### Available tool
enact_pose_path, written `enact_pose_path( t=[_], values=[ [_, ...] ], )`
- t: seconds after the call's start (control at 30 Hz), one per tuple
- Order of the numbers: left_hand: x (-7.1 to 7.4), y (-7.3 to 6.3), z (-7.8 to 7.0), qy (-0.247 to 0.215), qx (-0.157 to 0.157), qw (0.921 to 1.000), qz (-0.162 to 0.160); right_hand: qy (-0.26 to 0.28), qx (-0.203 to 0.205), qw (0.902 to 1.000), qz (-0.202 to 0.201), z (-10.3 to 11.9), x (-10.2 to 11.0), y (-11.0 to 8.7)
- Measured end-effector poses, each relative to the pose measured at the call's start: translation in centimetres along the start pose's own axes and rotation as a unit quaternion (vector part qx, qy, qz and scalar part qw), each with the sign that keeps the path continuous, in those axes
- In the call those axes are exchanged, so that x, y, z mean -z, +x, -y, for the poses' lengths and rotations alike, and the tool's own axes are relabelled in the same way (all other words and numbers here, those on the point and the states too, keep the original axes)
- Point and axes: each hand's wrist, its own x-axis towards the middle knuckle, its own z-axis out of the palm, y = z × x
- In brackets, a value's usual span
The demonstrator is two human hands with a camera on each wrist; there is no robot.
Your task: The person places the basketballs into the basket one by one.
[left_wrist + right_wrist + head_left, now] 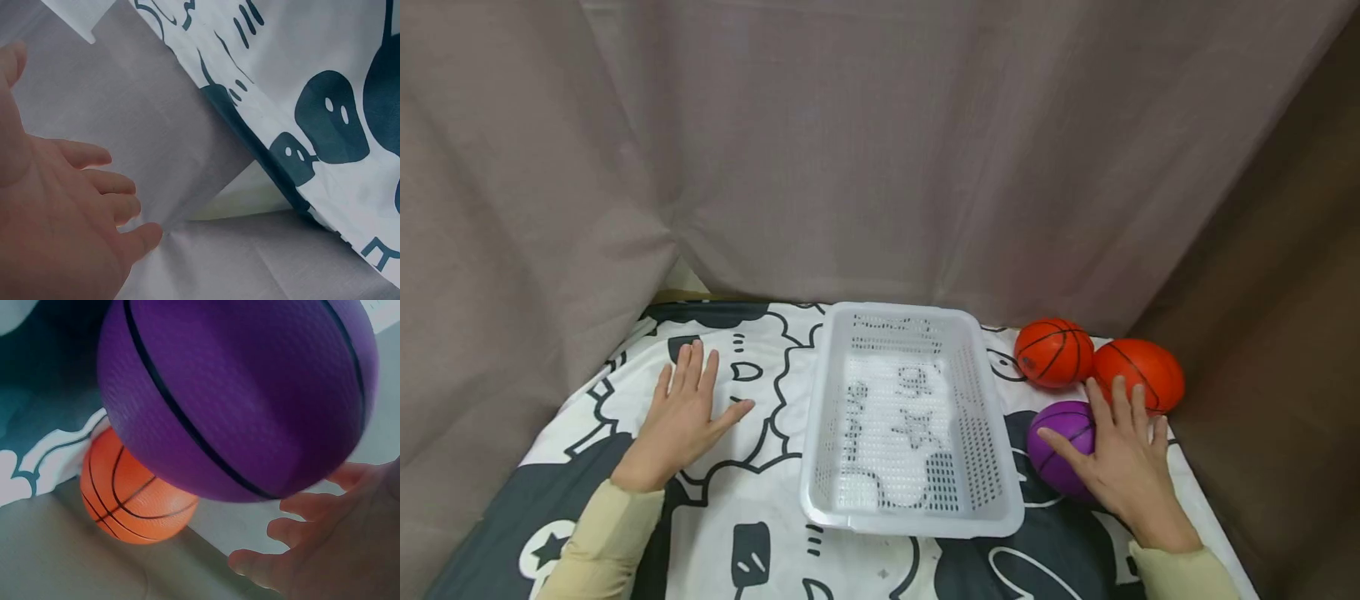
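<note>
On the right, my right hand [1123,462] has its fingers spread over the near right side of a purple mini basketball [1063,446]. In the right wrist view this purple ball [237,394] fills the upper middle, with the right hand's fingers [306,506] extended beside it; whether they touch it I cannot tell. Just behind sit two orange basketballs, one on the left [1054,353] and one on the right [1142,375]. My left hand [681,425] is held over the cloth at the left, fingers straight and thumb apart, holding nothing.
A white perforated plastic basket [1011,518] stands between the hands, the cloth's print showing through its holes. Black-and-white patterned cloth [730,492] covers the surface. Grey curtain [865,167] hangs behind and at the left, and a brown one [1277,375] borders the right edge.
</note>
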Motion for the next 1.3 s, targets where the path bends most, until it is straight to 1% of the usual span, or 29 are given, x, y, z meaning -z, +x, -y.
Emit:
enact_pose_path(
  t=[0.1, 0.2, 0.33, 0.43, 0.57, 0.63, 0.67, 0.8, 0.9, 1.0, 1.13, 1.3],
  values=[
    [-0.2, -0.1, -0.4, -0.006, -0.002, 1.0000, -0.001, 0.001, -0.003, 1.0000, 0.000, 0.0, 0.1, -0.2],
    [-0.7, -0.5, -1.6, -0.030, -0.005, 0.9995, 0.009, 0.004, -0.007, 1.0000, -0.005, 0.0, 0.3, -0.4],
    [-1.8, -1.1, -4.9, -0.090, -0.018, 0.9955, 0.024, 0.008, -0.024, 0.9996, -0.012, -0.1, 0.6, -0.9],
    [-2.9, -1.7, -7.4, -0.130, -0.036, 0.9906, 0.025, 0.012, -0.038, 0.9991, -0.015, -0.2, 0.6, -1.2],
    [-4.0, -2.4, -10.0, -0.157, -0.064, 0.9854, 0.008, 0.025, -0.044, 0.9983, -0.030, -0.3, 0.6, -1.5],
    [-4.5, -2.7, -10.9, -0.163, -0.073, 0.9839, -0.002, 0.032, -0.045, 0.9979, -0.034, -0.2, 0.5, -1.6],
    [-4.7, -2.7, -11.3, -0.164, -0.074, 0.9837, -0.002, 0.034, -0.047, 0.9976, -0.037, -0.2, 0.4, -1.7],
    [-5.5, -3.0, -12.2, -0.156, -0.072, 0.9850, 0.014, 0.041, -0.053, 0.9967, -0.044, 0.1, 0.2, -1.9],
    [-5.9, -3.1, -12.4, -0.143, -0.068, 0.9871, 0.023, 0.048, -0.054, 0.9959, -0.054, 0.3, 0.0, -2.1],
    [-5.9, -3.0, -12.4, -0.141, -0.066, 0.9876, 0.022, 0.056, -0.061, 0.9948, -0.060, 0.4, -0.1, -2.2],
    [-5.7, -3.1, -12.5, -0.143, -0.060, 0.9877, 0.024, 0.067, -0.082, 0.9929, -0.054, 0.5, -0.3, -2.4],
    [-5.7, -3.8, -12.5, -0.148, -0.044, 0.9875, 0.035, 0.072, -0.113, 0.9903, -0.037, 0.5, -0.6, -2.5]
  ],
)
